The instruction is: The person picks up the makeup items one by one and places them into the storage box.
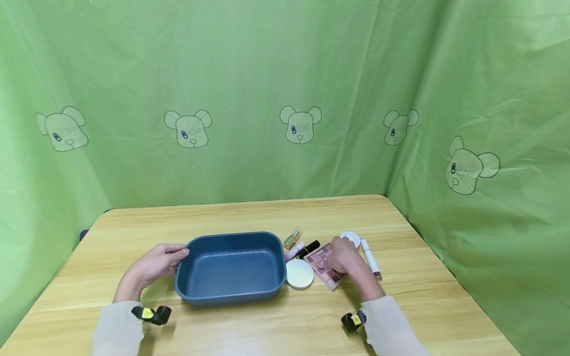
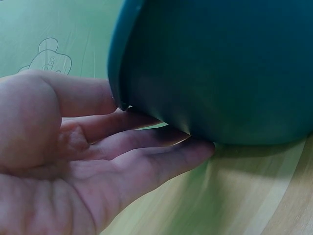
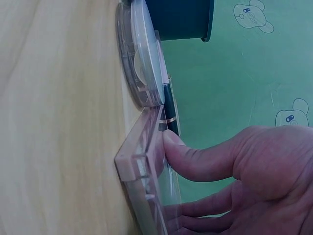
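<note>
A dark blue rectangular basin [image 1: 230,298] stands on the table in front of me. My left hand [image 1: 156,263] pinches its left side, the thumb over the rim and the fingers [image 2: 166,164] against the outer wall from below. Over to the right, an eyeshadow palette [image 1: 314,258] with several pans lies flat under a see-through lid. My right hand [image 1: 345,254] reaches over this palette, its thumb [image 3: 195,159] touching the lid and its fingers extended down to the surface. The hand covers part of the palette in the head view.
Between basin and palette lie a round white compact [image 1: 300,274], a pink tube [image 1: 294,250], a black tube [image 1: 308,249] and a small gold-and-clear lipstick [image 1: 293,238]. Past the right hand are a round white case [image 1: 351,237] and a long white tube [image 1: 370,258]. Green curtains [image 1: 249,168] surround the table.
</note>
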The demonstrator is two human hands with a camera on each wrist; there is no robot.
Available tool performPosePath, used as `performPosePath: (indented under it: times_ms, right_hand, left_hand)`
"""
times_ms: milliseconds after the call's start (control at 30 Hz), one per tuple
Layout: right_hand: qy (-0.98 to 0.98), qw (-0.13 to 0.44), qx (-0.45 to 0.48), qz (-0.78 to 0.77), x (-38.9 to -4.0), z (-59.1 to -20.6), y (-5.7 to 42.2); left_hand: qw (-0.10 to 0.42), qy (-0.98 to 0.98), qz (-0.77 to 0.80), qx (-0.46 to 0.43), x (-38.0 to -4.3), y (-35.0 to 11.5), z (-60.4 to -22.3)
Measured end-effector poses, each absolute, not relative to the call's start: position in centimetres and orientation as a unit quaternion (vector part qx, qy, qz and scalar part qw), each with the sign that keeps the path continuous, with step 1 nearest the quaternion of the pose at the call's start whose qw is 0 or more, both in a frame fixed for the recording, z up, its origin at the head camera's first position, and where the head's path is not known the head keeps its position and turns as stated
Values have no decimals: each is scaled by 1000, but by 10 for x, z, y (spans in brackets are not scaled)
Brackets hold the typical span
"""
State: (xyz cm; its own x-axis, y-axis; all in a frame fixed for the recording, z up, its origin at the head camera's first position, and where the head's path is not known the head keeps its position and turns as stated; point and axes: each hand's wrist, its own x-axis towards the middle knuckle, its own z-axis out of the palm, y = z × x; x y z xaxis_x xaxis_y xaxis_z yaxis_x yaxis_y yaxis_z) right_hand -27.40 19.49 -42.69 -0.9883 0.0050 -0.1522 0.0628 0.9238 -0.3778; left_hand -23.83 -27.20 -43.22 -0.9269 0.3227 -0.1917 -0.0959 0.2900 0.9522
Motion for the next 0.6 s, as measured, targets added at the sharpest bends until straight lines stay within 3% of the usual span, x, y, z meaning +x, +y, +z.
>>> performPosePath:
  times_ms: [600]
  right_hand:
    - [981, 42, 15, -188, -273, -424, 192]
  left_hand:
    - [172, 792, 582, 63, -237, -271, -431]
